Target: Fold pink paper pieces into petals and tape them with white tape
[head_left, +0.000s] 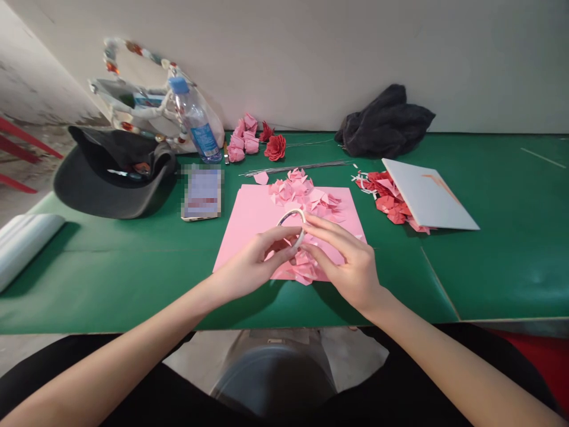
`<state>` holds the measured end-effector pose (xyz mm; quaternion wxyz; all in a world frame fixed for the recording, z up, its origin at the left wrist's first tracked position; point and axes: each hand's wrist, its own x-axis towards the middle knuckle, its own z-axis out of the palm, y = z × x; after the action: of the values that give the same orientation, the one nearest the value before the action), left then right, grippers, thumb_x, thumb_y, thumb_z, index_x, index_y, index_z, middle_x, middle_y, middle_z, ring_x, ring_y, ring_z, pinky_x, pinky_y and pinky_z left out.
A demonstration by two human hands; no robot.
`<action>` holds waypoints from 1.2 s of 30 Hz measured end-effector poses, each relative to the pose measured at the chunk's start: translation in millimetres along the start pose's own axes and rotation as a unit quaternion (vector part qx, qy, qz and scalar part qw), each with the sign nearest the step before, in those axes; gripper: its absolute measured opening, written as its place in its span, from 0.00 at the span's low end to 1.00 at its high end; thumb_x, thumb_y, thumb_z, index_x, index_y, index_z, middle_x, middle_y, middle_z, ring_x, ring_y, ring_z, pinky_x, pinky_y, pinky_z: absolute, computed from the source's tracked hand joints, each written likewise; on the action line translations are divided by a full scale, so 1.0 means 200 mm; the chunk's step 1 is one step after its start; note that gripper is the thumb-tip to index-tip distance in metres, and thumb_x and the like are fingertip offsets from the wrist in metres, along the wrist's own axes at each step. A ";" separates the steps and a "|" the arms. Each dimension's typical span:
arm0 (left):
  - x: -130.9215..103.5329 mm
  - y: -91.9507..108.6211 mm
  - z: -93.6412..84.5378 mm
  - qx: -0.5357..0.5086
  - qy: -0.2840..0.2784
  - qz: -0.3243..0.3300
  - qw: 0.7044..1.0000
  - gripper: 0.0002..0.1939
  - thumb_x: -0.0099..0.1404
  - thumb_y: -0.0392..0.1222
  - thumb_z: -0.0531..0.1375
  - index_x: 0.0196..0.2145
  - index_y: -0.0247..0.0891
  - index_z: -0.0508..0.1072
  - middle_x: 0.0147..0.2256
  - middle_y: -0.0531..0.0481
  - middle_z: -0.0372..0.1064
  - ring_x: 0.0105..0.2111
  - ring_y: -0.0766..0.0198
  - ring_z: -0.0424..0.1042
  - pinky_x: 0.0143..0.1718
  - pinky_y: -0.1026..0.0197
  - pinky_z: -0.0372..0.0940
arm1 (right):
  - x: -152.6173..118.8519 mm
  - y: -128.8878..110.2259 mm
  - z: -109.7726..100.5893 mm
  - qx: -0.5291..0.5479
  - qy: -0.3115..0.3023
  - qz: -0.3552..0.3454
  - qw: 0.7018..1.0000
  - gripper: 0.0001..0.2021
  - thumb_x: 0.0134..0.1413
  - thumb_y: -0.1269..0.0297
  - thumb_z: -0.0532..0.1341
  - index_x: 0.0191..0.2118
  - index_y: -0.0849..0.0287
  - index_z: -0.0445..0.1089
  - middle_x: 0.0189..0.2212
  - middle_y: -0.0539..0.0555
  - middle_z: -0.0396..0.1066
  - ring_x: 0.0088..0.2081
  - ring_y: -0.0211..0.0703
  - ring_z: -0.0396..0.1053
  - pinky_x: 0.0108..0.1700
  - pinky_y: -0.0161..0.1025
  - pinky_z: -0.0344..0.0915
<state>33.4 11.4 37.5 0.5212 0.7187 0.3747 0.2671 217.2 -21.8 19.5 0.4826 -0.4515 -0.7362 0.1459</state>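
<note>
Between both hands, above a pink paper sheet (244,213), is a roll of white tape (300,236). My left hand (267,252) grips the roll's left side with thumb and fingers. At its right side, the fingertips of my right hand (347,255) pinch the tape's edge. Pink folded paper petals (296,188) lie in piles on the sheet, behind the roll and beneath my hands. Part of the front pile is hidden by the fingers.
Behind the sheet lie thin wires (306,168), pink paper flowers (242,139) and a red paper rose (275,147). To the left are a phone (202,193), bottle (198,121), cap (106,184) and beaded bag (208,110). Rightward, a white board (431,196) rests on red paper pieces (393,207) near dark cloth (384,124).
</note>
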 end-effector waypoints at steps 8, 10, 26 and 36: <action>-0.01 0.01 0.01 0.129 0.015 0.040 0.991 0.10 0.68 0.39 0.52 0.41 0.37 0.73 0.39 0.46 0.72 0.38 0.61 0.70 0.38 0.61 0.64 | 0.01 0.01 -0.01 0.008 0.005 0.022 1.000 0.07 0.60 0.72 0.57 0.38 0.53 0.70 0.46 0.53 0.74 0.49 0.45 0.71 0.53 0.46 0.69; -0.01 -0.01 0.01 0.193 0.034 0.063 0.979 0.10 0.68 0.38 0.52 0.39 0.37 0.73 0.37 0.46 0.71 0.36 0.61 0.69 0.37 0.61 0.63 | 0.02 0.02 -0.01 0.002 -0.002 0.023 1.000 0.08 0.61 0.73 0.55 0.37 0.53 0.69 0.45 0.54 0.73 0.49 0.44 0.71 0.51 0.45 0.69; 0.05 -0.12 -0.28 0.353 0.202 0.056 0.912 0.12 0.66 0.42 0.54 0.35 0.35 0.77 0.33 0.46 0.72 0.32 0.61 0.70 0.32 0.62 0.62 | -0.02 0.07 0.05 -0.020 -0.063 -0.059 0.996 0.13 0.61 0.76 0.53 0.47 0.53 0.63 0.42 0.56 0.68 0.46 0.46 0.68 0.48 0.47 0.67; 0.05 -0.15 -0.14 0.323 0.052 0.049 0.944 0.13 0.64 0.47 0.57 0.37 0.38 0.78 0.38 0.43 0.70 0.38 0.56 0.71 0.38 0.58 0.65 | 0.07 0.23 0.11 -0.098 -0.144 -0.059 0.983 0.27 0.62 0.75 0.50 0.64 0.50 0.52 0.38 0.51 0.75 0.41 0.44 0.71 0.49 0.48 0.64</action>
<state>9.6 39.8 18.2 0.2269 0.8513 0.4318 0.1933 220.5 19.5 -12.5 0.3326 -0.4265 -0.8342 0.1076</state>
